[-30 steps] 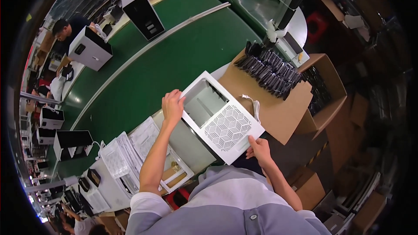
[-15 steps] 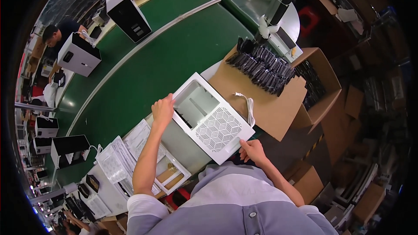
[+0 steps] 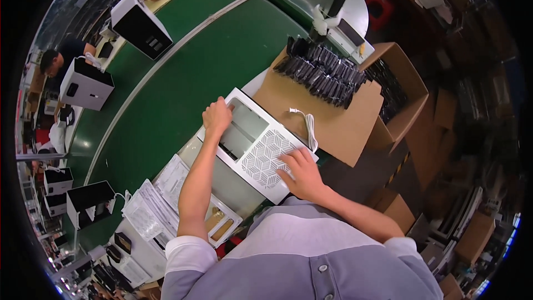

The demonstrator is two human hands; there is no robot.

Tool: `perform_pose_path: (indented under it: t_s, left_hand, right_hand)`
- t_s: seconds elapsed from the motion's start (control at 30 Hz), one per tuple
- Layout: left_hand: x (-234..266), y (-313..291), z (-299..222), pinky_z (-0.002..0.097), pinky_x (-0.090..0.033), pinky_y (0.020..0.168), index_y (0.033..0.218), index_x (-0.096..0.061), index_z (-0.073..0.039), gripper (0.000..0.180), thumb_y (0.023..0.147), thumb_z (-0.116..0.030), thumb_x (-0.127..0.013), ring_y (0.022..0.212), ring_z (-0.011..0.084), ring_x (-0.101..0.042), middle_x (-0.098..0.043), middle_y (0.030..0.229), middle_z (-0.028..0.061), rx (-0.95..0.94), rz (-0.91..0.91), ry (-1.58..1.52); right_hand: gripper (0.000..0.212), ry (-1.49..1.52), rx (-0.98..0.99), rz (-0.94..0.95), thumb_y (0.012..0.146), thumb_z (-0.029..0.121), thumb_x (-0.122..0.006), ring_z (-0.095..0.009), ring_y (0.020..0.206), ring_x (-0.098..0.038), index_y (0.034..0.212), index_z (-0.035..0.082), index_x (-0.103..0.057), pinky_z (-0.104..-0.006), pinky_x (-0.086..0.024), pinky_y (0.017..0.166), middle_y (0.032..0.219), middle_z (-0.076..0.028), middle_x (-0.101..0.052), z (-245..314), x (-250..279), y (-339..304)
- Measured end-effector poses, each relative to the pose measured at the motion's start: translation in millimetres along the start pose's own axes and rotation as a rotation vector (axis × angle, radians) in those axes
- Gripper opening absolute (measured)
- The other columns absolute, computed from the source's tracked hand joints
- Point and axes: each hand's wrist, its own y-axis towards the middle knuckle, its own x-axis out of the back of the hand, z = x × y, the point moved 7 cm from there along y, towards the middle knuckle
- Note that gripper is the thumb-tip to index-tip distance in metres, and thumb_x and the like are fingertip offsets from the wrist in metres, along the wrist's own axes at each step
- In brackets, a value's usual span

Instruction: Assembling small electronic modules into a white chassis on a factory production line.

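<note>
A white appliance housing [image 3: 282, 190] lies in front of me, with a rectangular opening in its far-left half and a patterned grille [image 3: 261, 161] in its near-right half. My left hand [image 3: 216, 118] is closed on the rim at the far-left end, its fingertips reaching to the opening. Over the grille's right side rests my right hand [image 3: 302, 175], open, fingers spread and holding nothing. A bundled white power cord [image 3: 311, 131] with a plug lies along the housing's right side, on a cardboard sheet [image 3: 338, 144].
Black plastic-wrapped packets [image 3: 322, 72] are heaped on the cardboard, beside an open carton [image 3: 413, 97]. A green conveyor [image 3: 166, 94] curves past on the left, carrying white-and-black units [image 3: 89, 84]. White grille panels [image 3: 147, 216] are stacked at lower left. Two people sit across the conveyor.
My right hand has moved from the housing's near-right corner up onto the grille, its fingers spreading. My left hand stays at the far-left rim. The whole view has shifted slightly.
</note>
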Motion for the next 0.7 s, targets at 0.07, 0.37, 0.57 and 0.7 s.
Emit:
perform_pose_path:
  t_s: [0.07,0.37,0.57,0.7]
  left_hand:
    - [-2.3,-3.2,0.9,0.0532,-0.054,0.083,0.106,-0.064,-0.001,0.035,0.092,-0.033,-0.067,0.097,0.044,-0.069,-0.072,0.101,0.0249,-0.011,0.004,0.02]
    - [1.7,-2.6,-7.8,0.0536,-0.053,0.086,0.108,-0.063,-0.002,0.036,0.092,-0.035,-0.068,0.1,0.0448,-0.068,-0.072,0.103,0.024,-0.031,-0.006,0.055]
    - [-0.2,-3.9,5.4,0.0565,-0.053,0.084,0.111,-0.062,-0.004,0.039,0.09,-0.036,-0.069,0.098,0.0458,-0.068,-0.071,0.101,0.0256,-0.027,-0.096,0.059]
    - [-2.8,-1.3,1.0,0.0575,-0.053,0.081,0.111,-0.061,-0.005,0.039,0.09,-0.036,-0.069,0.096,0.0475,-0.067,-0.071,0.1,0.0262,-0.077,-0.103,0.097]
  right_hand:
    - [0.054,-0.089,0.104,0.002,0.081,0.029,-0.079,-0.036,0.126,-0.047,0.128,0.012,-0.059,-0.0493,-0.039,0.101,0.139,-0.014,-0.051,22.2,-8.0,13.4]
    - [0.084,-0.295,0.292,0.222,0.087,0.055,-0.065,-0.034,0.151,-0.02,0.155,0.019,-0.034,-0.0538,-0.016,0.123,0.162,-0.011,-0.028,-12.8,-64.8,-15.0]
    - [0.076,-0.176,0.249,0.201,0.089,0.045,-0.068,-0.038,0.15,-0.022,0.149,0.009,-0.039,-0.0545,-0.018,0.122,0.158,-0.014,-0.032,-26.9,-76.9,-13.1]
    - [0.077,-0.229,0.088,-0.043,0.091,0.046,-0.065,-0.04,0.151,-0.017,0.153,0.013,-0.035,-0.0592,-0.014,0.121,0.16,-0.014,-0.028,-27.8,-12.2,13.7]
